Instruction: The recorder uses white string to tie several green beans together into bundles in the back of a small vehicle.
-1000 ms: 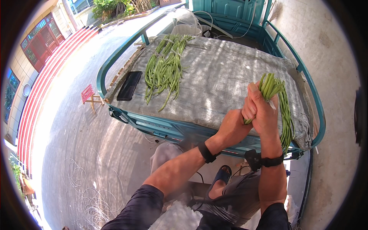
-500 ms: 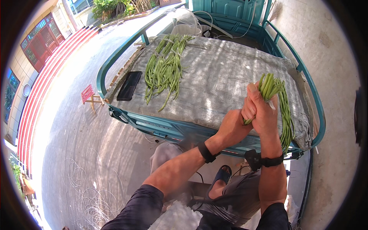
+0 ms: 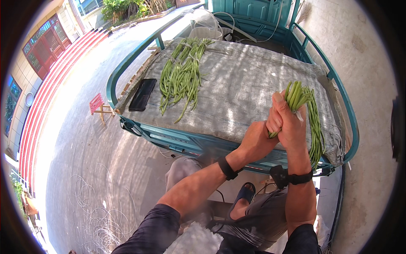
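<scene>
Both my hands are closed together around a bunch of green long beans [image 3: 297,95] at the right front of the cart bed. My right hand [image 3: 291,120] wraps the bunch near its upper end, where a bit of whitish tie shows. Pressed against it from the left, my left hand [image 3: 263,134] also grips; some of its fingers are hidden. More long beans [image 3: 315,131] hang beside my right hand over the bed's front edge. Several tied bunches of long beans [image 3: 182,76] lie at the left of the bed.
A grey woven sheet [image 3: 237,84] covers the cart bed, with teal rails [image 3: 112,80] around it. A black phone [image 3: 143,95] lies at its left edge. Behind stands a white bucket [image 3: 205,33]. A red stool [image 3: 98,103] and loose white string [image 3: 101,220] are on the ground.
</scene>
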